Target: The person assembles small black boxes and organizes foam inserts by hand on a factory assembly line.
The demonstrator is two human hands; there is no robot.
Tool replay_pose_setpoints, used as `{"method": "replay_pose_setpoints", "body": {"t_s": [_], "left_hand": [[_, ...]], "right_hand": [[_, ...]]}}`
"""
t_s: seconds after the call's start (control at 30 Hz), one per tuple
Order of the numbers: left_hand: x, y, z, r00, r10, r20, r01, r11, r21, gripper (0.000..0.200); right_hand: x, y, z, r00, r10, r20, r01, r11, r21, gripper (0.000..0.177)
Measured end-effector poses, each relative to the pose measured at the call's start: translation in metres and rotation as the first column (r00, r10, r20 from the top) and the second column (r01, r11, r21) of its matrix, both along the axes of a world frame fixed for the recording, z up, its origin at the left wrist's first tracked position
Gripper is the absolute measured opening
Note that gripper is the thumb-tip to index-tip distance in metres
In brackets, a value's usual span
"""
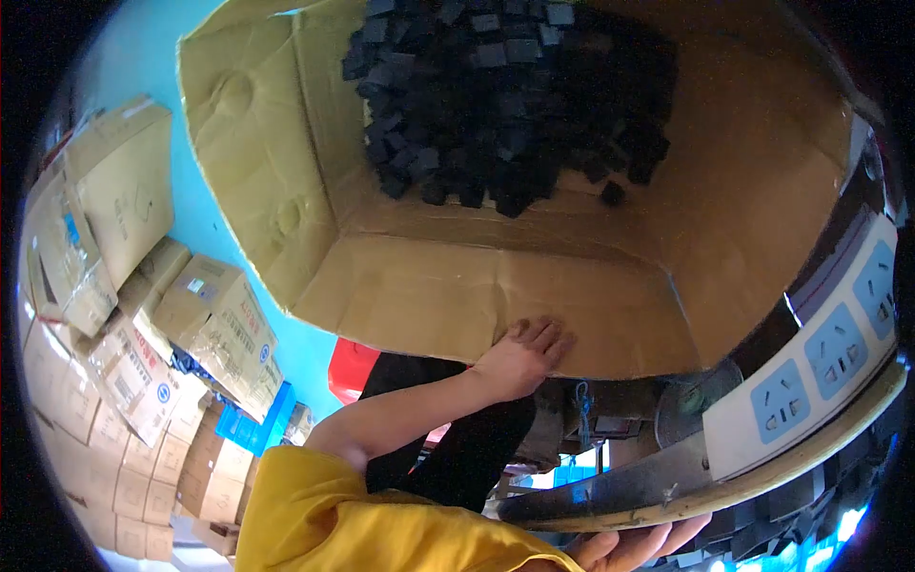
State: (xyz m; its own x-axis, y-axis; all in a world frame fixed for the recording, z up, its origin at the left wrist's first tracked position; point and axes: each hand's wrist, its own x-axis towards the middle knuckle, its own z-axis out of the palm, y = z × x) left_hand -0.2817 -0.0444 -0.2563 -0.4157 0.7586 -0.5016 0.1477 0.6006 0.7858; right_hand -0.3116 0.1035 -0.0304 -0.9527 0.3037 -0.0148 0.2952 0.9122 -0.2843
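A large open cardboard box (pixel 410 286) fills the upper part of the view. Inside it lies a heap of small black square pieces (pixel 496 105). My left hand (pixel 529 357) reaches over the box's near edge and rests on the inside of the near flap, fingers stretched out and holding nothing. My right hand (pixel 648 548) is at the bottom right, against the underside of a table edge (pixel 686 510). Its fingers are extended and slightly apart; part of that hand is cut off by the frame. Nothing shows in it.
A white power strip (pixel 810 353) with blue sockets lies along the table at the right. More black pieces (pixel 782 505) are beyond the table edge. Stacked cartons (pixel 124 381), a blue crate (pixel 255 419) and a red stool-like object (pixel 351 370) stand to the left.
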Motion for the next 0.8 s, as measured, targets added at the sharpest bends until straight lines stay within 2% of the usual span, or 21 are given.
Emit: {"method": "replay_pose_setpoints", "body": {"t_s": [0.13, 0.33, 0.43, 0.63, 0.8], "left_hand": [[0.008, -0.001, -0.004, 0.998, 0.027, -0.048, -0.028, 1.000, -0.012, 0.068], [0.004, -0.002, 0.001, 1.000, -0.006, -0.030, 0.005, 1.000, -0.026, 0.070], [0.004, -0.003, 0.001, 0.994, 0.048, -0.095, -0.049, 0.999, -0.009, 0.054], [0.011, -0.002, -0.003, 0.990, 0.081, -0.115, -0.081, 0.997, 0.003, 0.053], [0.013, 0.000, -0.004, 0.999, 0.010, -0.053, -0.012, 0.999, -0.039, 0.059]], "right_hand": [[-0.005, 0.002, 0.001, 0.999, -0.027, 0.045, 0.027, 1.000, -0.005, 0.046], [-0.006, 0.004, 0.002, 0.996, -0.034, 0.088, 0.034, 0.999, -0.004, 0.047], [-0.006, 0.005, 0.000, 0.995, -0.032, 0.098, 0.032, 0.999, -0.003, 0.048], [-0.005, 0.003, 0.004, 0.993, -0.030, 0.118, 0.030, 1.000, 0.003, 0.050], [-0.005, 0.002, 0.004, 0.991, -0.027, 0.129, 0.027, 1.000, 0.006, 0.051]]}}
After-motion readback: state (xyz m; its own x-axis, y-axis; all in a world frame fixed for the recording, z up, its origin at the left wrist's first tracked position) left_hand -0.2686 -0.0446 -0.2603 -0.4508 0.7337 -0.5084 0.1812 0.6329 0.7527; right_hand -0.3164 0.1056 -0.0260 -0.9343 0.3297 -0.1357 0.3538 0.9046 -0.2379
